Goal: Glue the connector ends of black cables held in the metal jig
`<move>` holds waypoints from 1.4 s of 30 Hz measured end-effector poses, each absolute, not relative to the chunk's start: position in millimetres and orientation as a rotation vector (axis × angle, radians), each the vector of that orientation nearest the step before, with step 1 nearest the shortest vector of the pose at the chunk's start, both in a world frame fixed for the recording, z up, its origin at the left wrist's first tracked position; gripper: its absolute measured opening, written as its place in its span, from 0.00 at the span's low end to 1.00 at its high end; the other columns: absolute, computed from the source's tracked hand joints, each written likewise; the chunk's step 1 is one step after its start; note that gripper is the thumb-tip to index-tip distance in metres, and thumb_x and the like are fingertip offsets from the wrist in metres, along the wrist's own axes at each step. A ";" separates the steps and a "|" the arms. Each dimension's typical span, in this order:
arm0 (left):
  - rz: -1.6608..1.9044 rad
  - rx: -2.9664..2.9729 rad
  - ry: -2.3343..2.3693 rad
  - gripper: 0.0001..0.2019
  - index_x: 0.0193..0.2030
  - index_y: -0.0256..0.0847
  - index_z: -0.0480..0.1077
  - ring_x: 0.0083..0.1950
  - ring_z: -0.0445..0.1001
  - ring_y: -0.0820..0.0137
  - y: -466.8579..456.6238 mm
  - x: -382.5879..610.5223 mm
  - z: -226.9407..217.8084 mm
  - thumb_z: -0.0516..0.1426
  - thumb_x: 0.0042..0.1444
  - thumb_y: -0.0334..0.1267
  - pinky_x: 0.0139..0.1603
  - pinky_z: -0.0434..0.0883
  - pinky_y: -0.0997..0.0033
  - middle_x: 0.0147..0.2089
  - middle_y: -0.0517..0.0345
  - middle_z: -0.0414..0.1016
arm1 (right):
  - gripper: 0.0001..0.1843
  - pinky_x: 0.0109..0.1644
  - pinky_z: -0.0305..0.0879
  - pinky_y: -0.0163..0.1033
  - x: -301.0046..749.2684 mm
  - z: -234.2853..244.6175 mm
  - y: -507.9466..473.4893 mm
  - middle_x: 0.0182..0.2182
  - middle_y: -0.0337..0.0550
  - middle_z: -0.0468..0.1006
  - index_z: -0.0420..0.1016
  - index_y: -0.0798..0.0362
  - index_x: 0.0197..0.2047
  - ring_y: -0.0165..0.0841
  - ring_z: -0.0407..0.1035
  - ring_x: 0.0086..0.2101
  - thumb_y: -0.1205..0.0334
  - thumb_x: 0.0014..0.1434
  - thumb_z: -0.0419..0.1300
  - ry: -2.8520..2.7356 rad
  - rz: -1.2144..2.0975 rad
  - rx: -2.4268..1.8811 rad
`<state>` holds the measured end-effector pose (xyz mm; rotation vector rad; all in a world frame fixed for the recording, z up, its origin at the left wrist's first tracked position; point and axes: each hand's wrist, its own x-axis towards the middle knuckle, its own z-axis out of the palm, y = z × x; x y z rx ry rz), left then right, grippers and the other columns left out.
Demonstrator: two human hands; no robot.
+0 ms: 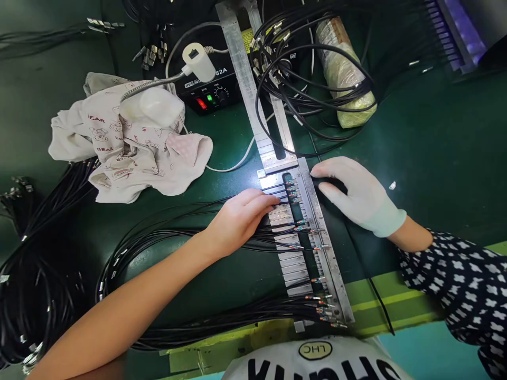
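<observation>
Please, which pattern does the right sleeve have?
The black fabric sleeve has white clover-like shapes, in the head view.

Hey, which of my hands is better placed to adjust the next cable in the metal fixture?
Probably your left hand: its fingers are over the metal fixture, among the black cables. Your gloved right hand is open beside the fixture, apparently gripping nothing.
</observation>
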<state>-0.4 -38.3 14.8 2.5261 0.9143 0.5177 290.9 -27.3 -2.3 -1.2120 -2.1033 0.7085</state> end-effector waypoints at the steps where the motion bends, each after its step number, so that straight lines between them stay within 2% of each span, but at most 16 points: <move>1: 0.513 2.586 0.924 0.12 0.55 0.36 0.71 0.43 0.71 0.70 -40.3 -0.8 13.9 0.54 0.66 0.29 0.44 0.72 0.70 0.42 0.52 0.73 | 0.13 0.62 0.69 0.54 290.9 -2.5 -27.3 0.52 0.45 0.78 0.74 0.48 0.54 0.42 0.72 0.54 0.64 0.68 0.56 -2.103 0.709 -1.215; 4: 0.480 2.806 1.035 0.15 0.57 0.39 0.72 0.43 0.68 0.66 -50.3 -5.8 10.1 0.54 0.65 0.27 0.42 0.68 0.66 0.44 0.50 0.71 | 0.13 0.62 0.69 0.54 290.6 -3.2 -27.1 0.52 0.45 0.78 0.74 0.49 0.54 0.42 0.72 0.54 0.64 0.68 0.57 -2.099 0.712 -1.215; 8: 0.372 2.935 1.096 0.21 0.63 0.40 0.69 0.37 0.63 0.67 -60.8 -14.0 7.0 0.52 0.65 0.25 0.36 0.62 0.67 0.37 0.53 0.69 | 0.13 0.62 0.69 0.54 290.4 -3.8 -26.5 0.52 0.45 0.79 0.75 0.49 0.54 0.43 0.72 0.54 0.63 0.68 0.57 -2.098 0.701 -1.207; 12: 0.372 2.932 1.013 0.17 0.59 0.37 0.71 0.37 0.64 0.67 -55.7 -7.5 11.3 0.53 0.65 0.28 0.36 0.59 0.66 0.38 0.52 0.71 | 0.13 0.62 0.69 0.55 290.5 -4.1 -26.6 0.51 0.45 0.79 0.75 0.50 0.54 0.42 0.73 0.53 0.64 0.68 0.57 -2.091 0.695 -1.202; 16: 0.340 2.996 0.951 0.19 0.61 0.41 0.70 0.38 0.66 0.66 -43.8 14.3 13.7 0.52 0.66 0.30 0.37 0.58 0.65 0.39 0.53 0.72 | 0.13 0.61 0.70 0.55 290.9 -4.7 -26.4 0.51 0.45 0.79 0.75 0.49 0.53 0.42 0.73 0.53 0.65 0.67 0.57 -2.092 0.686 -1.190; 19: 0.357 2.982 1.011 0.17 0.60 0.43 0.71 0.39 0.67 0.65 -40.8 29.1 15.4 0.52 0.67 0.31 0.38 0.59 0.64 0.39 0.54 0.72 | 0.13 0.61 0.69 0.54 291.6 -5.2 -26.1 0.51 0.46 0.79 0.75 0.49 0.53 0.42 0.73 0.53 0.66 0.67 0.57 -2.095 0.675 -1.177; 23: 0.295 2.877 1.180 0.11 0.52 0.38 0.72 0.40 0.68 0.64 -53.8 30.1 25.9 0.51 0.68 0.33 0.37 0.59 0.63 0.39 0.53 0.74 | 0.13 0.62 0.69 0.52 292.6 -6.2 -26.6 0.51 0.46 0.79 0.75 0.50 0.53 0.42 0.72 0.53 0.66 0.67 0.57 -2.092 0.678 -1.169; 28: 0.178 2.438 1.209 0.07 0.48 0.39 0.69 0.43 0.70 0.68 -84.0 8.4 38.1 0.52 0.69 0.36 0.44 0.67 0.66 0.42 0.56 0.74 | 0.13 0.62 0.69 0.53 292.8 -7.8 -27.3 0.51 0.46 0.79 0.75 0.49 0.53 0.42 0.72 0.53 0.65 0.67 0.57 -2.101 0.666 -1.148; 33: 0.370 2.121 1.247 0.05 0.45 0.41 0.70 0.45 0.71 0.71 -90.3 1.1 35.0 0.52 0.69 0.34 0.47 0.71 0.70 0.42 0.57 0.73 | 0.14 0.61 0.69 0.55 292.8 -7.4 -27.6 0.51 0.45 0.79 0.75 0.47 0.54 0.43 0.72 0.53 0.65 0.67 0.57 -2.086 0.665 -1.154; 42: 0.472 2.358 1.193 0.13 0.56 0.41 0.72 0.45 0.73 0.72 -71.1 -12.0 22.0 0.52 0.68 0.29 0.46 0.72 0.72 0.44 0.55 0.74 | 0.14 0.61 0.70 0.58 292.2 -6.2 -26.1 0.51 0.45 0.79 0.75 0.47 0.53 0.44 0.73 0.53 0.65 0.67 0.56 -2.099 0.698 -1.172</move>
